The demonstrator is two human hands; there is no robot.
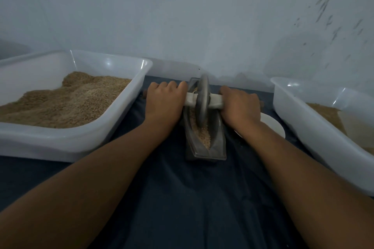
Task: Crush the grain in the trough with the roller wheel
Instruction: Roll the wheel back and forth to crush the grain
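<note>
Grain (pixel 203 134) lies in the trough (pixel 217 143); my left hand (pixel 165 100) and right hand (pixel 239 105) each grip the axle, keeping the roller wheel (pixel 202 101) upright and evenly pressed.

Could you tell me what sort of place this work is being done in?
Probably a small home or workshop grain-processing spot set against a bare wall: a metal trough with a roller wheel stands on a dark cloth, flanked by a left tub of grain and a right tub.
</note>
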